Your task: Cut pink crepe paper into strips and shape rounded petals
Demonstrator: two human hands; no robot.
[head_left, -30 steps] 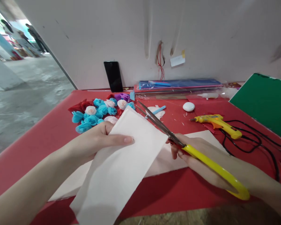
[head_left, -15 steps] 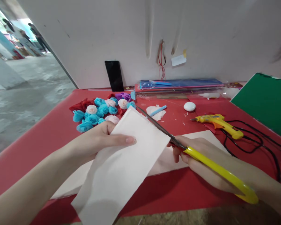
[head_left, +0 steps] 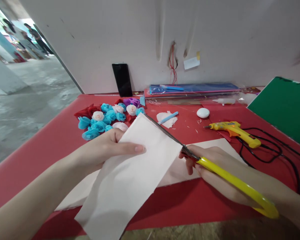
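Observation:
My left hand point(head_left: 107, 146) grips a long folded strip of pale cream paper point(head_left: 130, 176) above the red table, thumb on top. Closed round the yellow handles of large scissors point(head_left: 230, 181) is my right hand point(head_left: 215, 170). Their blades run along the strip's far right edge and look closed. A wider cream sheet point(head_left: 207, 156) lies flat on the table under both hands.
A heap of blue, pink, red and purple paper flowers point(head_left: 107, 116) lies beyond my left hand. A yellow glue gun point(head_left: 236, 131) with black cables point(head_left: 272, 150), a white pebble point(head_left: 203, 112), a phone point(head_left: 122, 80), packs of coloured sheets point(head_left: 192, 89) and a green board point(head_left: 285, 106) are nearby.
The scissor blades, open a second ago, have closed along the paper strip's right edge. My right hand has slid slightly right and down. My left hand has barely moved.

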